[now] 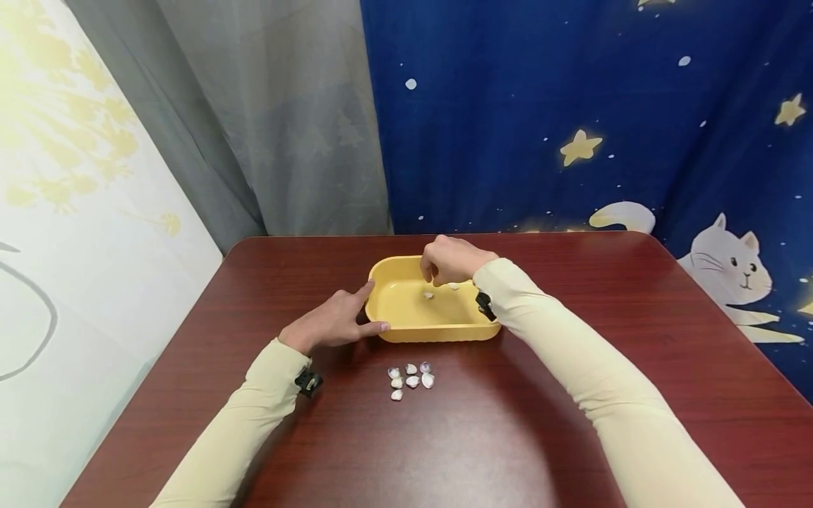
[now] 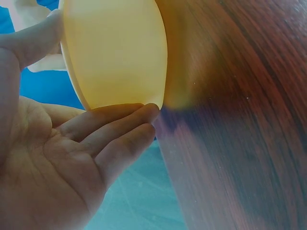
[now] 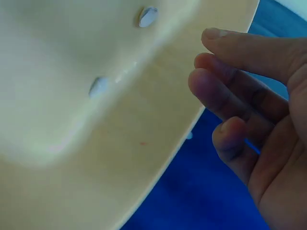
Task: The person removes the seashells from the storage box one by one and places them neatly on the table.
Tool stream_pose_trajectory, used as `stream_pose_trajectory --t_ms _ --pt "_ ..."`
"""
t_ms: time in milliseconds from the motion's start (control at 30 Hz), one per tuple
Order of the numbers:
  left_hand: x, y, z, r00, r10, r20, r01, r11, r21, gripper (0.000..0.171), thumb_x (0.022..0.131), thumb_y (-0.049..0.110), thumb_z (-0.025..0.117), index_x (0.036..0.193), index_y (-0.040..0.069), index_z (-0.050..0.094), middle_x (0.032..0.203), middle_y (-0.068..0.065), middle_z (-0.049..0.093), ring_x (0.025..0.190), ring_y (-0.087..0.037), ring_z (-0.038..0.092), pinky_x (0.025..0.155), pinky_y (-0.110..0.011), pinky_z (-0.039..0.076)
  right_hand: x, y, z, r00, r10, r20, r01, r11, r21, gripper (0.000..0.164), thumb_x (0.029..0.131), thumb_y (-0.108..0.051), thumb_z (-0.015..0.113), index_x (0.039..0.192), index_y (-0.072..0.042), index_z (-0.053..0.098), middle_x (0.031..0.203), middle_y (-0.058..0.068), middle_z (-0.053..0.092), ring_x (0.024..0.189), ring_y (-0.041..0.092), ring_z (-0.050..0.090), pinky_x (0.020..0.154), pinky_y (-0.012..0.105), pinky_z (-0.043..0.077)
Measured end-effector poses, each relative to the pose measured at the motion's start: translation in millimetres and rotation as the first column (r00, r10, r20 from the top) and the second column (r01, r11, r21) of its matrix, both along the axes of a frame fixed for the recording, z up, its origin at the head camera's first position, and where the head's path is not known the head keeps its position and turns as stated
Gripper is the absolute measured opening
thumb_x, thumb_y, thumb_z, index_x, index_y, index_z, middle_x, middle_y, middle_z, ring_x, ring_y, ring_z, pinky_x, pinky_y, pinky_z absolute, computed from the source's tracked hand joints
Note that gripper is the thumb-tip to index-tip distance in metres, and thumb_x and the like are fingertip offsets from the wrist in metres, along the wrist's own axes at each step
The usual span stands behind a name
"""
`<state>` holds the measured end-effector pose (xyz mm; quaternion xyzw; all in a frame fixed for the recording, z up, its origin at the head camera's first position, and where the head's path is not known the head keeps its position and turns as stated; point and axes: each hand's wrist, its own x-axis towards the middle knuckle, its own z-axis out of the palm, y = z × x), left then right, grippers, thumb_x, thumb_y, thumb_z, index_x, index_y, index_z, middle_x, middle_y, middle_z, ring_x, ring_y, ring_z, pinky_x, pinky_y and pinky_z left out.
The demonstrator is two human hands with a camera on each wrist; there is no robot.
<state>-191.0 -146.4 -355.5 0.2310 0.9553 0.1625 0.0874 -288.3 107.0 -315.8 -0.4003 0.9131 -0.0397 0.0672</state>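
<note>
A yellow plastic basin (image 1: 438, 334) stands on the table. At its left end, my left hand (image 1: 332, 322) spreads thumb and index finger along the rim; in the left wrist view its straight fingers (image 2: 117, 127) rest against the outer wall. Over the basin's far right part is my right hand (image 1: 452, 258). The right wrist view shows its fingers loosely bent with nothing between them. Inside the basin are two small pale seashells, one shell (image 3: 148, 17) lying on the bottom and another shell (image 3: 98, 86) looking blurred.
Several small seashells (image 1: 412, 382) lie grouped on the dark red wooden table (image 1: 444, 451) in front of the basin. Behind the table hang a grey curtain (image 1: 305, 127) and a blue star-patterned curtain (image 1: 483, 127). A white printed panel (image 1: 76, 282) is at the left.
</note>
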Motion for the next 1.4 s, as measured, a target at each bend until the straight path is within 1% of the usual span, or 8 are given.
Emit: stream_pose_trajectory --t_ms 167,300,400,567,767,1100,1300,1400 --pt "-0.8 0.3 -1.6 1.000 -0.012 -0.011 0.012 1.000 -0.007 0.098 0.093 0.056 0.063 0.158 -0.003 0.021 0.114 -0.025 0.069 0.104 -0.026 0.067 0.096 -0.046 0.053 -7.2 -3.5 -13.3 0.998 -0.049 0.034 0.049 0.999 -0.003 0.012 0.081 -0.005 0.078 0.085 -0.016 0.080 0.084 -0.002 0.073 0.078 0.014 0.063 0.072 0.029 0.054" --pt "0.0 -0.3 -2.3 1.000 -0.006 -0.014 0.006 1.000 -0.016 0.098 0.092 0.057 0.063 0.158 -0.002 0.021 0.117 -0.026 0.068 0.105 -0.027 0.067 0.097 -0.045 0.053 -10.7 -8.1 -26.2 0.998 -0.045 0.048 0.045 0.999 0.008 0.005 0.081 -0.013 0.082 0.082 -0.017 0.079 0.083 -0.002 0.073 0.078 0.014 0.063 0.070 0.029 0.053" --pt "1.0 -0.2 -1.7 1.000 -0.004 -0.012 0.003 1.000 -0.015 0.098 0.092 0.057 0.064 0.159 -0.002 0.021 0.118 -0.027 0.068 0.106 -0.028 0.067 0.098 -0.045 0.053 -13.0 -11.8 -34.7 0.998 -0.040 0.040 0.039 0.999 0.016 0.007 0.079 -0.018 0.085 0.081 -0.018 0.079 0.081 -0.003 0.073 0.078 0.013 0.063 0.070 0.028 0.053" --pt "-0.5 -0.6 -2.0 1.000 -0.006 -0.014 0.006 1.000 -0.012 0.099 0.092 0.058 0.064 0.158 -0.002 0.021 0.114 -0.025 0.069 0.103 -0.026 0.066 0.096 -0.045 0.053 -16.6 -15.5 -43.3 0.999 -0.041 0.021 0.040 0.999 0.027 0.010 0.077 -0.012 0.084 0.080 -0.020 0.078 0.081 -0.004 0.072 0.077 0.013 0.062 0.068 0.027 0.052" --pt "-0.2 -0.5 -1.5 1.000 0.002 -0.007 -0.002 1.000 -0.018 0.100 0.091 0.058 0.064 0.158 -0.002 0.021 0.108 -0.022 0.070 0.097 -0.022 0.064 0.093 -0.042 0.054 -16.1 -18.2 -44.9 0.999 -0.034 0.034 0.033 0.999 0.024 0.012 0.078 -0.008 0.082 0.080 -0.019 0.078 0.081 -0.003 0.072 0.077 0.014 0.061 0.066 0.025 0.051" --pt "1.0 1.1 -0.7 1.000 0.008 0.010 -0.008 1.000 -0.019 0.100 0.091 0.057 0.065 0.159 -0.001 0.021 0.096 -0.014 0.069 0.093 -0.020 0.062 0.091 -0.040 0.053 -15.0 -19.6 -47.0 0.997 -0.039 0.065 0.038 0.999 0.020 0.023 0.073 0.003 0.075 0.065 -0.017 0.066 0.071 -0.004 0.060 0.069 0.015 0.052 0.054 0.023 0.037" --pt "2.8 0.6 0.1 1.000 0.012 0.008 -0.012 1.000 -0.006 0.099 0.091 0.057 0.065 0.159 -0.001 0.021 0.113 -0.022 0.069 0.103 -0.024 0.065 0.097 -0.043 0.053 -14.8 -20.5 -42.9 0.998 -0.031 0.048 0.030 0.999 0.011 0.020 0.074 0.002 0.074 0.071 -0.018 0.073 0.075 -0.003 0.067 0.071 0.015 0.056 0.057 0.023 0.042" --pt "2.3 0.1 1.2 1.000 0.018 0.009 -0.018 1.000 -0.006 0.099 0.091 0.058 0.065 0.159 0.000 0.021 0.112 -0.021 0.069 0.103 -0.024 0.065 0.097 -0.044 0.053 -15.7 -20.7 -38.0 0.999 -0.019 0.034 0.019 1.000 -0.004 0.023 0.075 0.002 0.072 0.075 -0.019 0.079 0.079 -0.003 0.072 0.075 0.014 0.059 0.063 0.023 0.047"
